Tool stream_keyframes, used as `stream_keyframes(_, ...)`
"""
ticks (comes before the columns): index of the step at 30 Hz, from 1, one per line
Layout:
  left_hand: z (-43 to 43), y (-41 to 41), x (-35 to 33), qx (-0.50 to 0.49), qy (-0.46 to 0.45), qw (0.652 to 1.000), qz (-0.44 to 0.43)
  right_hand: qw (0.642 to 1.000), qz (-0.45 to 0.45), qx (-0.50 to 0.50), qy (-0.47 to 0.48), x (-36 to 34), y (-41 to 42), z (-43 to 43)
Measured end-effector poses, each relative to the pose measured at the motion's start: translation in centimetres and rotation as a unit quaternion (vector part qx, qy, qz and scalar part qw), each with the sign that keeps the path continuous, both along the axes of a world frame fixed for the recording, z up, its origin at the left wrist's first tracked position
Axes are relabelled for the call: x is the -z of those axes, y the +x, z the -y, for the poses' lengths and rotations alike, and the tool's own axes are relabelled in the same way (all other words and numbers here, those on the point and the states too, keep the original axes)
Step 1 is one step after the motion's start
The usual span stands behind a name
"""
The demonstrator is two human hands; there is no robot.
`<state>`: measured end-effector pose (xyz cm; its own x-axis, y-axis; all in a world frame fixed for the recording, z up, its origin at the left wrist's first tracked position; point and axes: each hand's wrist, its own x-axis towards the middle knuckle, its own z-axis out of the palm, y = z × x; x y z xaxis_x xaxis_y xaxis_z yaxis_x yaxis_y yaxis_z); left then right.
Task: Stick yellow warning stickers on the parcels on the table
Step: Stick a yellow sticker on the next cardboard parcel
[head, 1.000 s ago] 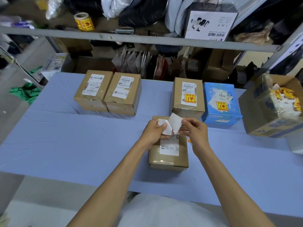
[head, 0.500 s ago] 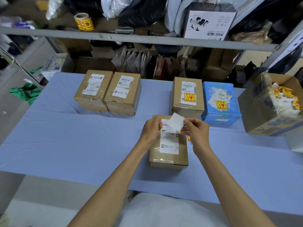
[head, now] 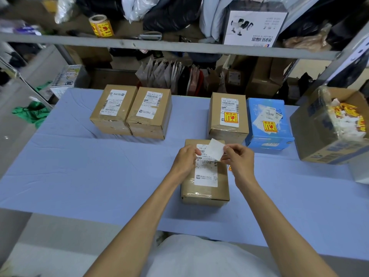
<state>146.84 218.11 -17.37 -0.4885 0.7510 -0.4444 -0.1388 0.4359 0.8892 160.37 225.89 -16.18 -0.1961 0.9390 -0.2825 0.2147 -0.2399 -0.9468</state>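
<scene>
Blue cloth covers the surface [head: 99,176], with crowded shelving [head: 179,46] behind. Two of five parcels look done: the brown parcel [head: 227,104] and the blue parcel [head: 259,134] just beyond the right hand [head: 239,160] each carry a yellow sticker [head: 231,117]. Beneath both hands lies the near parcel [head: 205,188], not yet stickered. The right hand pinches a white slip [head: 216,148] over it, a yellow edge [head: 230,168] peeking out below. The left hand [head: 184,159] curls at the slip's edge, and I cannot tell its grip. Well beyond the left hand wait a bare parcel [head: 113,108] and its neighbour [head: 148,112].

Single head-worn wide-angle view, facing forward and down, close above the table [head: 79,176]
</scene>
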Motion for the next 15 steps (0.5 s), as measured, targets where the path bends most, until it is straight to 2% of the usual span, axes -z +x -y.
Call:
stream_keyframes(5, -0.1, 0.2, -0.5, 0.007, -0.023, 1.0, 0.001, 1.0, 0.017, 0.002, 0.004, 0.1, -0.1, 0.1)
stream_keyframes(8, -0.1, 0.5, -1.0, 0.067, -0.022, 0.997, 0.016, 1.0, 0.019, 0.001, 0.009, 0.1, -0.2, 0.2)
stream_keyframes(11, -0.1, 0.4, -1.1, 0.102, -0.04, 0.994, -0.015, 1.0, 0.026, -0.001, 0.008, 0.1, -0.2, 0.2)
stream_keyframes(13, -0.2, 0.4, -1.1, 0.053, -0.036, 0.997, -0.045, 1.0, 0.029, 0.003, 0.01, 0.2, -0.2, 0.1)
stream_keyframes(15, -0.4, 0.7, -1.4, -0.026, -0.029, 0.993, -0.114, 0.999, 0.029, 0.012, 0.014, 0.2, -0.1, 0.0)
